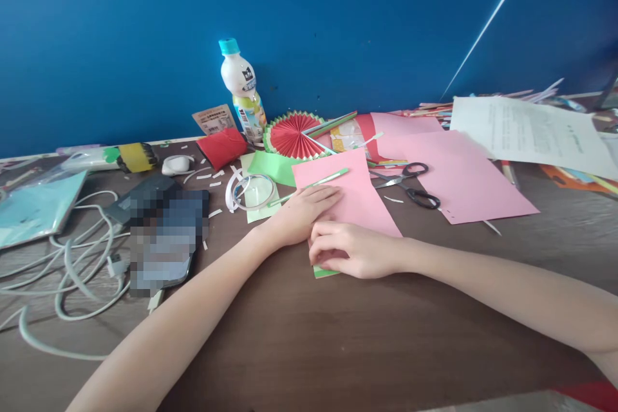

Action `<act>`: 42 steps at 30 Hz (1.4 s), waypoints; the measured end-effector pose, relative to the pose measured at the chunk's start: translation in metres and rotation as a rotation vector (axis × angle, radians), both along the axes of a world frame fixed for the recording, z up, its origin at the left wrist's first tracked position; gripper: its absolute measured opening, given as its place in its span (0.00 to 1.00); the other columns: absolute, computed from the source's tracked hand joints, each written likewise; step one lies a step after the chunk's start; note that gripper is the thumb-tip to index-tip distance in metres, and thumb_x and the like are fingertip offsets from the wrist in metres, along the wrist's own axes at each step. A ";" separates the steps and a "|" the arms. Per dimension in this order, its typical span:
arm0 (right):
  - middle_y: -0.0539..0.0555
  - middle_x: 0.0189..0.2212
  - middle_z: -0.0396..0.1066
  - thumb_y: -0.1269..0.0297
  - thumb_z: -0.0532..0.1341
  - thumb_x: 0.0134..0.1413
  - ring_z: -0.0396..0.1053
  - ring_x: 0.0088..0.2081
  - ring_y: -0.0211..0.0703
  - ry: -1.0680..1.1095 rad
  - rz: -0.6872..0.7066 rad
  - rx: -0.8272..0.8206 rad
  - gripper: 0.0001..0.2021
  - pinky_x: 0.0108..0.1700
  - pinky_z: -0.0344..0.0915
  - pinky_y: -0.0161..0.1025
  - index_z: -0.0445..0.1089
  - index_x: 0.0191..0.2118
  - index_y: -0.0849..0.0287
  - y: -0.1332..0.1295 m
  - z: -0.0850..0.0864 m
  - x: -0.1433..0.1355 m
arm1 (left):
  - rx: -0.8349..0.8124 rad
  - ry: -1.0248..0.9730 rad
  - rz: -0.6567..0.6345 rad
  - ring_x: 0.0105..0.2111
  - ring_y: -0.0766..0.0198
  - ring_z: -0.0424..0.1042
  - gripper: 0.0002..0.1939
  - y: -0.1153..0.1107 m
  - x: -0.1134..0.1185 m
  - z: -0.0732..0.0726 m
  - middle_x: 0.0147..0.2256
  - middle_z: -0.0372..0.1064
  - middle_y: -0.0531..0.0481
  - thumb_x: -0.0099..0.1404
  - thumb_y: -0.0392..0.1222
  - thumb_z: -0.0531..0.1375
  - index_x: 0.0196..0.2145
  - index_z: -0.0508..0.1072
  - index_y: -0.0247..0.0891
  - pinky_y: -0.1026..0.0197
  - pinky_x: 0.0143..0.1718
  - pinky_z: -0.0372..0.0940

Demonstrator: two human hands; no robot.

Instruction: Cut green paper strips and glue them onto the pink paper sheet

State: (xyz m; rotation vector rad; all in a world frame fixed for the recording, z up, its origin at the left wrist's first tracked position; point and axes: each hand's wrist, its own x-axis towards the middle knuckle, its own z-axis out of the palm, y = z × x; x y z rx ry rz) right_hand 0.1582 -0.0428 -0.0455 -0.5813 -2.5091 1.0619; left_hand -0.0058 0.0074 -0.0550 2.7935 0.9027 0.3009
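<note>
My left hand (302, 212) lies flat on a sheet of pink paper (364, 203), its fingers stretched to the right. Just nearer to me, my right hand (360, 251) has its fingers curled and pressed together at the sheet's near edge; the fingertips are partly hidden. A strip of green paper (327, 272) shows from under the pink sheet below that hand. Across the sheet's far part, above my left hand, rests a thin green-and-white stick (333, 176). Black-handled scissors (416, 193) lie right of the sheet, blades toward it.
Tape rolls (241, 196) and paper scraps lie to the left. Behind are a red-green pleated paper fan (294, 135), a bottle (241, 87) and a red pouch (222, 147). A phone (176, 238) and white cables (72, 264) lie left, another pink sheet (473, 180) right.
</note>
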 end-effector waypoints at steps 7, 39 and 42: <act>0.52 0.33 0.62 0.74 0.56 0.53 0.61 0.34 0.36 -0.005 -0.001 0.007 0.04 0.41 0.60 0.36 0.66 0.32 0.60 0.001 0.000 0.000 | 0.006 -0.018 0.006 0.59 0.61 0.50 0.23 0.001 0.000 -0.001 0.59 0.55 0.47 0.67 0.45 0.45 0.58 0.57 0.39 0.55 0.58 0.46; 0.46 0.23 0.57 0.73 0.54 0.51 0.56 0.24 0.32 0.285 -0.465 0.151 0.06 0.27 0.55 0.32 0.57 0.27 0.57 -0.006 0.002 0.009 | -1.155 -0.534 0.631 0.13 0.68 0.64 0.23 -0.063 -0.002 0.037 0.16 0.64 0.51 0.63 0.53 0.46 0.22 0.65 0.34 0.68 0.13 0.54; 0.46 0.24 0.59 0.72 0.54 0.51 0.56 0.24 0.33 0.259 -0.421 0.134 0.05 0.27 0.55 0.32 0.59 0.27 0.57 -0.007 -0.002 0.009 | -1.385 -0.629 0.624 0.19 0.65 0.71 0.20 -0.068 -0.001 0.038 0.21 0.70 0.47 0.60 0.54 0.52 0.27 0.69 0.32 0.67 0.18 0.62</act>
